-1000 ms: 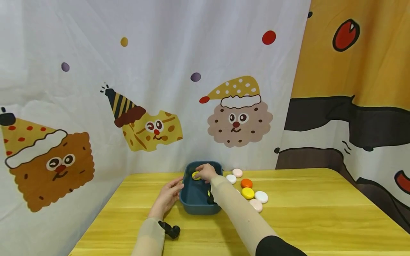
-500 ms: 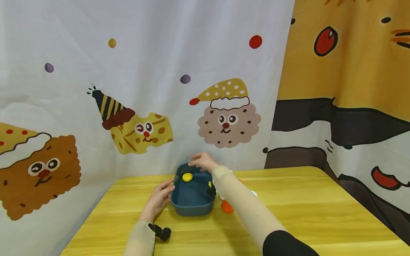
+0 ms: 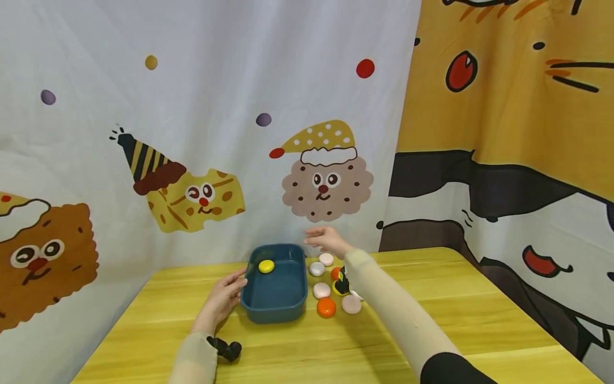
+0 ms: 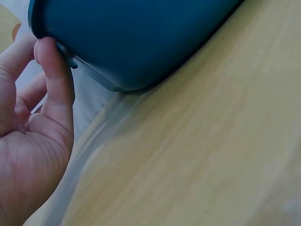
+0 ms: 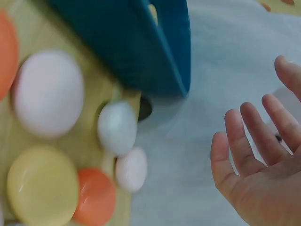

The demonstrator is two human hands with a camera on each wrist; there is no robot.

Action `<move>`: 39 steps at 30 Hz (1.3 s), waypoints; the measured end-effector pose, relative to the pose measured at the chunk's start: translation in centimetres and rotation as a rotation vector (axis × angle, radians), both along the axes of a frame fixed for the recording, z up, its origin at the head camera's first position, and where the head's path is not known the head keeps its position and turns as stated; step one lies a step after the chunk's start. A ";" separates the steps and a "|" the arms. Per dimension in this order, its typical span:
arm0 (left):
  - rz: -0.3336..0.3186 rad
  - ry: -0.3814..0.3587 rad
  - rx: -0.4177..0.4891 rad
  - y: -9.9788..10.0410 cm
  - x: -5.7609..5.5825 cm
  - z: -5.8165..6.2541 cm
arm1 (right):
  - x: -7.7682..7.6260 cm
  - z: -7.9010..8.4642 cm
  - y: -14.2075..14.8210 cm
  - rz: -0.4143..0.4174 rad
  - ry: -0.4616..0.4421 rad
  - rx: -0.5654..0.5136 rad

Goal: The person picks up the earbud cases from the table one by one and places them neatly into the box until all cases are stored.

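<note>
The tub [image 3: 273, 316] stands upright on the bench [image 3: 278, 357] w/ just one yellow disc [image 3: 266, 266] in it, lying flat nr the far left corner. L hand [image 3: 223, 298] is at the tub's left side: fingers [image 4: 56, 77] loosely bent, tips touching the rim, no firm grip visible. R hand [image 3: 328, 241] hangs in the air just past the tub's far right corner, in front of the curtain [image 3: 206, 106] — fingers [image 5: 240, 146] spread & relaxed, holding nothing.

Loose discs lie to the right of the tub: near orange disc [image 3: 326, 308], pink disc [image 3: 322, 290], silvery-white disc [image 3: 317, 269], far pink disc [image 3: 326, 260] etc. A second yellow disc [image 3: 338, 288] is part hidden by the wrist cam [image 3: 342, 282]; another white one is mostly covered too.

Risks, prob.: R hand dropping straight down could knock the far pink disc off the back edge, as it sits v. close to it. The cam or sleeve [image 3: 398, 304] poss. brushes the cluster & scatters it. Smooth, rounded discs may slip from a hasty pinch — and w/ such a light L touch, a bump on the rim could shift the tub.
</note>
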State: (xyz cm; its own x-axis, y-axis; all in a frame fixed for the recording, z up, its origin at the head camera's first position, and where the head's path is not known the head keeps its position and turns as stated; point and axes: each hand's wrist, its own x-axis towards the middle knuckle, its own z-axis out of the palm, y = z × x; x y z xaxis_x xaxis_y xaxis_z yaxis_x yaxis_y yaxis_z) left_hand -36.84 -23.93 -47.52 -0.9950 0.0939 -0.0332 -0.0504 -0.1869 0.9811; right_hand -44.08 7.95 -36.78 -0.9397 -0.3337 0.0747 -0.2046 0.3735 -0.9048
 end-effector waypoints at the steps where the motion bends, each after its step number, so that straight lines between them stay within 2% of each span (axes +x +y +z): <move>1: 0.004 -0.003 0.003 0.1 0.0 0.0 | 0.0 -0.2 0.7 -0.004 -0.003 0.001; 8: -0.012 0.002 -0.011 -0.1 0.0 -0.2 | 0.8 -2.3 4.6 -0.031 -0.024 -0.042; 13: 0.013 0.011 -0.021 -0.8 0.0 0.1 | 1.1 -3.9 6.4 -0.050 -0.031 -0.058; 18: -0.004 0.007 -0.031 -1.0 -0.1 0.3 | 1.6 -5.5 8.6 -0.081 -0.081 -0.071; 24: 0.006 -0.010 -0.033 -0.8 0.0 0.3 | 2.3 -7.8 11.3 -0.006 -0.161 -0.103; 30: 0.009 -0.007 -0.016 -0.5 0.1 -0.1 | 2.8 -9.3 13.2 0.095 -0.216 -0.146; 35: 0.012 -0.008 -0.007 -0.1 0.0 -0.4 | 2.9 -9.8 14.3 0.146 -0.237 -0.152; 39: 0.023 -0.002 0.002 0.1 0.0 -0.4 | 2.9 -9.6 15.0 0.213 -0.244 -0.102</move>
State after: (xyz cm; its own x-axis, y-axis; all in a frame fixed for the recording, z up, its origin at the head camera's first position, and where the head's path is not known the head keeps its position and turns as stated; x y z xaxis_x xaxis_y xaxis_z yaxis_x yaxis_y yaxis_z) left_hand -36.86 -23.84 -47.90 -0.9969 0.0711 -0.0346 -0.0477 -0.1903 0.9806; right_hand -41.18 22.91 -46.36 -0.8442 -0.5266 -0.1002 -0.0414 0.2505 -0.9672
